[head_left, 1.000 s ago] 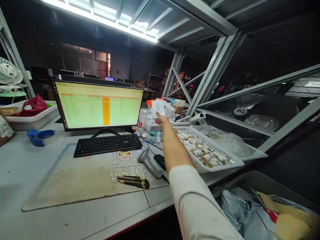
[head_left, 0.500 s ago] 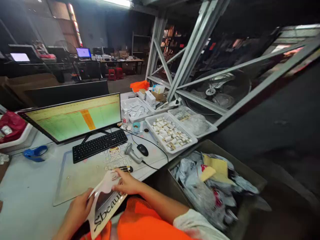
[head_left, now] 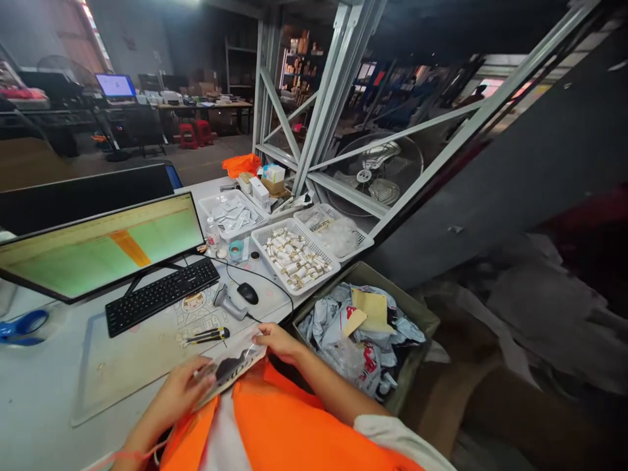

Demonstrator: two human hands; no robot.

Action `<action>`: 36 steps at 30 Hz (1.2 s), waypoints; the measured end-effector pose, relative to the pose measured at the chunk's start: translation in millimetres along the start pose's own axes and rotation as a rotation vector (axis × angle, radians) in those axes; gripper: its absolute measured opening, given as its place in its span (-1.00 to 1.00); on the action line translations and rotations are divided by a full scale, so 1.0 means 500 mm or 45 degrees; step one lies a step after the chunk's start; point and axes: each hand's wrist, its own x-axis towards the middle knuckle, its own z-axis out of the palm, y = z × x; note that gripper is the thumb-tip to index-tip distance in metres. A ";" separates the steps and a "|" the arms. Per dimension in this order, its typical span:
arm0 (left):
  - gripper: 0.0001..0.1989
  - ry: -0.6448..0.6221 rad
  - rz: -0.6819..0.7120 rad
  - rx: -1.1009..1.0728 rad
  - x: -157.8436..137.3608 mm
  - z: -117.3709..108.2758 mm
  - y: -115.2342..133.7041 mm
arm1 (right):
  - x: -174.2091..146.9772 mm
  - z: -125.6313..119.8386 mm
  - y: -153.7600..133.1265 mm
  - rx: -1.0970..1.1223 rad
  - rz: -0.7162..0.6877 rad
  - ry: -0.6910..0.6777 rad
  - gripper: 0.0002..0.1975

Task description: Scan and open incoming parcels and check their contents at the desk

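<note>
1. The clear bag [head_left: 236, 366] with dark lettering spans the gap between the person's 2 hands, by the near edge of the counter [head_left: 44, 399] and just over the orange garment [head_left: 304, 425].
2. The left grip [head_left: 186, 387] pinches the bag's left end, fingers bent over it.
3. The right grip [head_left: 277, 341] pinches the far right corner between thumb and fingers.
4. Just beyond both grips I see a utility knife [head_left: 209, 335], then a grey scanner [head_left: 229, 303] and a black mouse [head_left: 248, 293].
5. Beyond the left grip stands a keyboard [head_left: 161, 296], the monitor [head_left: 103, 245] behind it.
6. Past the right grip sits a white basket [head_left: 321, 279] of small bottles [head_left: 294, 258]; to its right, a bin [head_left: 417, 356] of crumpled packaging [head_left: 338, 320].
</note>
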 end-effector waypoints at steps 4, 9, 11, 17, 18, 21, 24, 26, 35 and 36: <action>-0.35 -0.060 -0.062 -0.095 0.013 0.023 -0.008 | 0.039 -0.006 -0.033 0.145 0.031 0.148 -0.60; -0.36 0.222 -0.188 -0.251 0.055 0.009 0.001 | 0.044 0.022 -0.066 0.362 -0.099 0.025 -0.39; -0.31 0.249 -0.216 -0.393 0.081 -0.003 0.013 | 0.037 0.043 -0.060 0.318 -0.186 -0.052 -0.31; -0.39 -0.008 -0.032 -0.612 0.179 -0.019 0.057 | 0.034 0.015 -0.072 0.217 -0.316 0.394 -0.41; -0.39 -0.009 -0.034 -0.654 0.201 -0.021 0.062 | 0.031 -0.015 -0.092 0.269 -0.353 0.536 -0.39; -0.38 -0.016 -0.041 -0.681 0.293 -0.028 0.080 | 0.008 -0.144 -0.170 0.396 -0.490 0.883 -0.37; -0.44 -0.086 0.116 -0.387 0.445 -0.029 0.139 | -0.021 -0.287 -0.234 0.445 -0.618 1.057 -0.39; -0.50 -0.115 0.285 -0.123 0.585 -0.012 0.211 | -0.034 -0.372 -0.256 0.468 -0.678 1.137 -0.41; -0.33 -0.075 0.253 0.445 1.325 0.242 0.574 | -0.073 -0.663 -0.233 0.602 -0.696 1.400 -0.44; -0.27 -0.069 0.215 0.512 1.382 0.270 0.587 | -0.077 -0.688 -0.226 0.604 -0.682 1.427 -0.43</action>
